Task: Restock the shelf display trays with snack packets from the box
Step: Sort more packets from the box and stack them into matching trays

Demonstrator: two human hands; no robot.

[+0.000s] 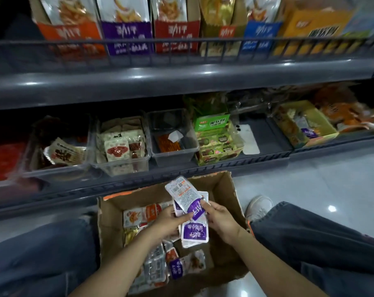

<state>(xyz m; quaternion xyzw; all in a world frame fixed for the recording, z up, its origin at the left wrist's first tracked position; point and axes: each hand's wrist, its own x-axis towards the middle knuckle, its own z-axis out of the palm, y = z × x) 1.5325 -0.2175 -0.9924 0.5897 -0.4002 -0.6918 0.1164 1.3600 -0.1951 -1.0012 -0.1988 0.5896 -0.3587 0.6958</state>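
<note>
Kneels at the lower shelf with the cardboard box open on the floor between the knees. Holds a small sheaf of purple packets just above the box. Curls the left hand round the sheaf's left side and pinches the top packet near its lower end with the right hand. Seems to be gathering one flavour together before lifting it to the shelf; cannot tell the count.

Leaves plenty behind: many loose packets lying in the box bottom, orange, silver and purple mixed.

Finds uneven stock on the shelf — clear middle tray nearly bare, with only a few orange sachets at its bottom. Just left of it, tray of white-and-red packets fairly full. Far right, yellow carton with what looks like one purple packet inside, so perhaps the place for this sheaf; only a guess.

Judged partway at best — nothing from this sheaf placed yet, box far from emptied, at least one tray waiting to be filled.
</note>
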